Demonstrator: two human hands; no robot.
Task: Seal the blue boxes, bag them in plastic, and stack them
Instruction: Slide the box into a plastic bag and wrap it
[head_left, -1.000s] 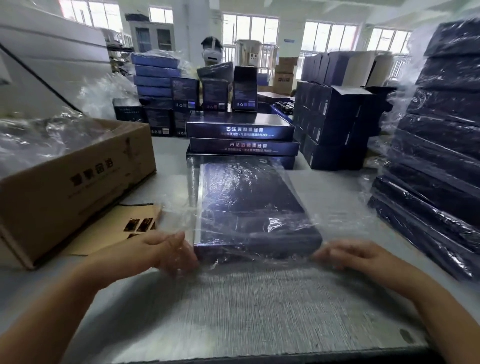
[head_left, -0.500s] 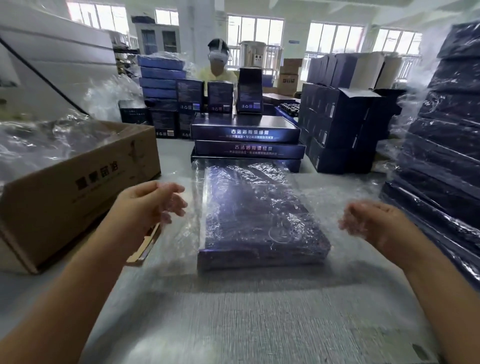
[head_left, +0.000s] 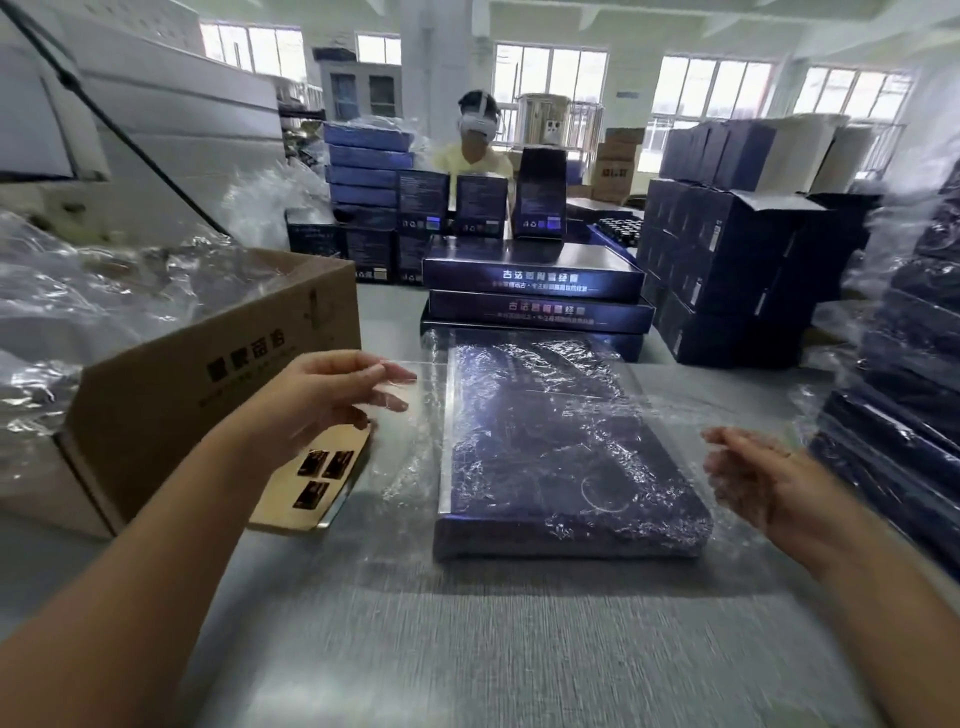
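**Hands lift off the bagged box**

Head view: the blue box (head_left: 566, 447) lies flat on the grey table (head_left: 467, 649), already inside its clear plastic bag (head_left: 410, 467), whose loose film spreads past both long sides. A second ago both hands were pressing the film down at the box's near corners. Now they have come up and apart. The left hand (head_left: 332, 400) hovers beside the box's left edge, over the film, with its fingers straight and spread and nothing gripped. The right hand (head_left: 763, 483) hangs beside the right edge, fingers relaxed and loosely extended, and also holds nothing. Whether either hand brushes the film cannot be told through the blur.

The box itself has not shifted. Bagging looks essentially done, so the likely next step is to tuck the slack film in and carry the box to the stack of bagged boxes (head_left: 904, 415) at the right. Unbagged boxes (head_left: 535, 296) wait just behind it.
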